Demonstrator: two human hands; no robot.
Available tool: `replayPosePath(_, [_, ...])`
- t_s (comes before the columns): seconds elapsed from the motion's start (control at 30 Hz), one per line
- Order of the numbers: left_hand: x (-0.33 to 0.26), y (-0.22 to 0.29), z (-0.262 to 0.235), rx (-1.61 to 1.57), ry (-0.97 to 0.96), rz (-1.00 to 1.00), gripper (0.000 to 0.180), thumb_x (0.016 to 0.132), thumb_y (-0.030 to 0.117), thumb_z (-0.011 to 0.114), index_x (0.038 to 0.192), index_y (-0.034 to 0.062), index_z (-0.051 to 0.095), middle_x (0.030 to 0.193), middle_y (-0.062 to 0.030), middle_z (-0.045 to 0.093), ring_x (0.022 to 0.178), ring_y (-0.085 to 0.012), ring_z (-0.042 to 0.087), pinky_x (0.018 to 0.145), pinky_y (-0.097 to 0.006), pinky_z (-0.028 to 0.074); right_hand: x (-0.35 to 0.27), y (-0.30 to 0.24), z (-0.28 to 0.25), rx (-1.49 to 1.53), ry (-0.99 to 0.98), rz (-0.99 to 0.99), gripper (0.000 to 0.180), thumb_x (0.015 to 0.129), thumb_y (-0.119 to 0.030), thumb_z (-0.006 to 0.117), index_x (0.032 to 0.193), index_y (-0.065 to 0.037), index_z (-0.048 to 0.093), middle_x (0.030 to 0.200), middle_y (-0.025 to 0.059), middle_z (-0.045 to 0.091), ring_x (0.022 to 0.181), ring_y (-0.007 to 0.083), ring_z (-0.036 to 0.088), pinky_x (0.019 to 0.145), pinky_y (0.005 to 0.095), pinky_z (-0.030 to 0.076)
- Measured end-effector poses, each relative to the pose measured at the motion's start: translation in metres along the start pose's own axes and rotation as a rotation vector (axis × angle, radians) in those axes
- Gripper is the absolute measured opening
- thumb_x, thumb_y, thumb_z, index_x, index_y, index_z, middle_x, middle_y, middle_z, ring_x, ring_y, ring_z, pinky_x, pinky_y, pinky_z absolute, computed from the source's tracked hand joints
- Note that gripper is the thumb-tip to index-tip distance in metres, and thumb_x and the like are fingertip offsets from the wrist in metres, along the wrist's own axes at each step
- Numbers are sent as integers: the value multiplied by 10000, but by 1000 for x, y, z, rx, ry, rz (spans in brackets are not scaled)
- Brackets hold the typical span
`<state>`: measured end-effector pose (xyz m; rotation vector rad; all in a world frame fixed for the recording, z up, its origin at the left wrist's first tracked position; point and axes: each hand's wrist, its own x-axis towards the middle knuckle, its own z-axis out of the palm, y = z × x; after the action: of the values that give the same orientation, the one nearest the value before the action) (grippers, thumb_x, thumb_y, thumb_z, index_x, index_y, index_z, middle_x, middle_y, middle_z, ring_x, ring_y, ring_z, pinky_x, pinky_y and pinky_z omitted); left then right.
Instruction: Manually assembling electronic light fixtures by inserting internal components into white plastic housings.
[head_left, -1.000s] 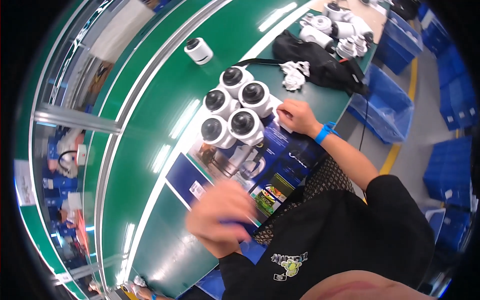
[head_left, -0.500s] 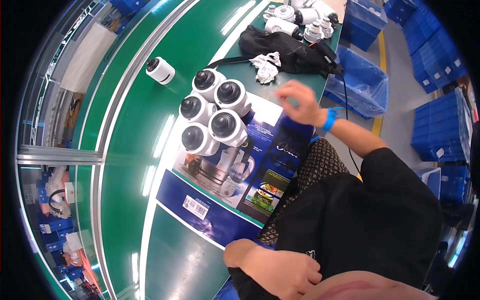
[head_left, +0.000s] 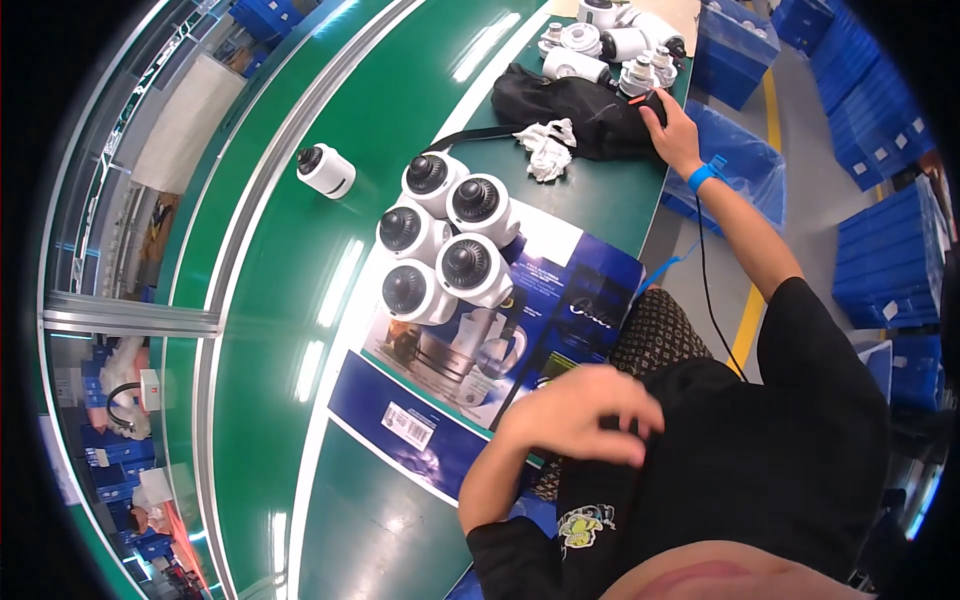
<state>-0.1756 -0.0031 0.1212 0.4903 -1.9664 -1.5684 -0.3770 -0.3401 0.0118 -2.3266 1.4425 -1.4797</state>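
My right hand (head_left: 677, 135), a blue band round its wrist, reaches to the far right of the bench. Its fingers and thumb close around a black corded device (head_left: 641, 100) with an orange mark, lying at the end of a black cloth bag (head_left: 570, 110). The hand covers much of the device. My left hand (head_left: 585, 415) hovers over the near edge of a printed cardboard sheet (head_left: 410, 425), fingers loosely bent and apart, holding nothing. Several white round housings with black ribbed tops (head_left: 470, 263) stand grouped on the sheet's far part.
Another white housing (head_left: 327, 172) lies on the green belt (head_left: 290, 260). A crumpled white cloth (head_left: 547, 152) rests beside the bag. More white parts (head_left: 620, 45) crowd the bench's far end. A lined blue bin (head_left: 750, 185) stands right of the bench; a black cable (head_left: 712, 290) hangs there.
My right hand has moved up and away from above the sheet and taken hold of the black device. My left hand has risen from near my lap toward the sheet, fingers opening.
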Motion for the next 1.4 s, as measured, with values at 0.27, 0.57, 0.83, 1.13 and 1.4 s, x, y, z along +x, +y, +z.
replayPosePath(0.27, [-18, -121, -29, -730, 591, -129, 277, 937, 77, 493, 1198, -12, 474, 951, -187, 620, 666, -150, 576, 680, -281, 520, -2, 1, 5, 45, 103, -35, 436, 867, -380, 606, 1189, -96, 535, 1042, 153, 626, 906, 359, 613, 731, 395, 506])
replayPosePath(0.57, [-15, -121, -28, -693, 626, -146, 279, 914, 53, 515, 1188, 8, 483, 953, -130, 613, 636, -114, 535, 722, -305, 524, -9, 7, 11, 27, 195, -21, 414, 860, -351, 620, 1149, -66, 538, 1004, 157, 625, 867, 364, 616, 701, 398, 505])
replayPosePath(0.83, [-17, -125, -25, -695, 632, -112, 277, 919, 56, 514, 1189, 6, 481, 973, -132, 598, 666, -122, 543, 738, -320, 525, -12, 5, 10, 22, 190, -20, 422, 859, -346, 623, 1161, -67, 527, 1006, 152, 619, 871, 362, 612, 699, 395, 503])
replayPosePath(1.13, [-18, -125, -25, -713, 641, -110, 273, 916, 58, 525, 1181, 4, 484, 987, -132, 597, 724, -142, 578, 758, -318, 521, -15, 4, 9, 53, 196, -41, 399, 869, -308, 614, 1176, -77, 509, 995, 157, 592, 899, 373, 586, 745, 402, 487])
replayPosePath(1.4, [-14, -128, -26, -656, 615, -93, 325, 859, 27, 615, 1162, 10, 500, 1016, -116, 603, 839, -156, 612, 788, -278, 507, -32, 24, 11, 108, 217, -6, 679, 805, -278, 690, 1331, -36, 335, 1333, 171, 372, 1172, 314, 444, 964, 378, 398])
